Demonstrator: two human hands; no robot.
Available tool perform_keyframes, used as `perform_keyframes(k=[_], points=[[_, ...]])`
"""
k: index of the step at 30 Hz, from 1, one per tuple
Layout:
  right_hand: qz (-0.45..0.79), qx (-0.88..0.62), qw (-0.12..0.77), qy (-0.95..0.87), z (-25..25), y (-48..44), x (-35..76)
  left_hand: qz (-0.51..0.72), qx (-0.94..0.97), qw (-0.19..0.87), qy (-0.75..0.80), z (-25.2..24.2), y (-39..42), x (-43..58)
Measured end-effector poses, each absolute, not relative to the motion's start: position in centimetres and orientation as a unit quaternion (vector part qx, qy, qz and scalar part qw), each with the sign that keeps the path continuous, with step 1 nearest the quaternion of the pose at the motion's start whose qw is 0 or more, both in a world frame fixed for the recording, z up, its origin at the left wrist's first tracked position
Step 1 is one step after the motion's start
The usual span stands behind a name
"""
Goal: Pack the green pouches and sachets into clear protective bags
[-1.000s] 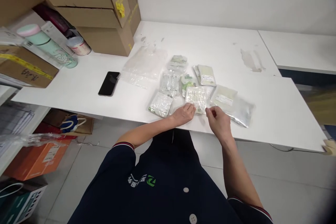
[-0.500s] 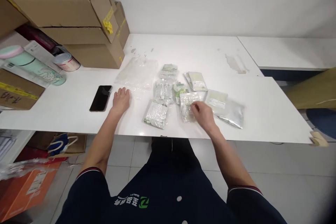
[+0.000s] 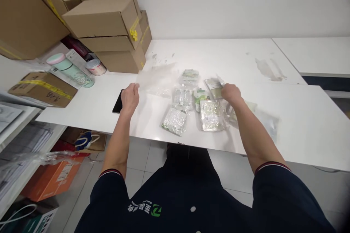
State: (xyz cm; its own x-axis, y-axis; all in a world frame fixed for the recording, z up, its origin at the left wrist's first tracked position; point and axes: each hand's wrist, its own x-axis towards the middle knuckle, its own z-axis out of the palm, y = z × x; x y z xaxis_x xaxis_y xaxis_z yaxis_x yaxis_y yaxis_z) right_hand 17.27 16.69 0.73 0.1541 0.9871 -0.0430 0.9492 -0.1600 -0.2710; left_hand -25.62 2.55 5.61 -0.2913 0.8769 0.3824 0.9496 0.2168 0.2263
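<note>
My left hand is closed on the near left edge of a clear plastic bag, which is partly raised off the table. Under that hand, a black phone is half covered. My right hand pinches the edge of a flat pale-green pouch, tilted up at its right side. Around it lie a clear packet with a printed label, a green-and-white packet and a silvery pouch. Further left are a crinkled clear packet and a packet of small tubes.
Stacked cardboard boxes stand at the back left, beside a mint-green bottle and a tin. Another small packet lies behind the others. The white table's front edge runs before my body.
My left hand has closed on the plastic bag and lifted its edge. My right hand has left the labelled clear packet and taken hold of a pale-green pouch further back. The view has shifted left.
</note>
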Motion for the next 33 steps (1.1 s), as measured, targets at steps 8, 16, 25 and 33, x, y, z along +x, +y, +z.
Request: perform_keyframes(k=[8,16,25,33], points=[[-0.014,-0.64,0.375,-0.67,8.1,5.2,16.6,-0.219,-0.813,0.101,-0.53,3.2,-8.3,-12.5],[0.19,-0.319,0.243,-0.896,0.1,-5.3,8.9,-0.15,-0.866,0.055,-0.474,-4.4,-12.4,-9.0],[0.152,-0.262,0.181,-0.936,-3.4,-5.8,8.0,-0.155,-0.848,0.036,-0.505,-6.3,-15.0,-11.0],[0.129,-0.188,0.157,-0.961,-4.3,-5.6,9.4,-0.195,-0.807,0.114,-0.545,-5.9,-14.6,-13.5]])
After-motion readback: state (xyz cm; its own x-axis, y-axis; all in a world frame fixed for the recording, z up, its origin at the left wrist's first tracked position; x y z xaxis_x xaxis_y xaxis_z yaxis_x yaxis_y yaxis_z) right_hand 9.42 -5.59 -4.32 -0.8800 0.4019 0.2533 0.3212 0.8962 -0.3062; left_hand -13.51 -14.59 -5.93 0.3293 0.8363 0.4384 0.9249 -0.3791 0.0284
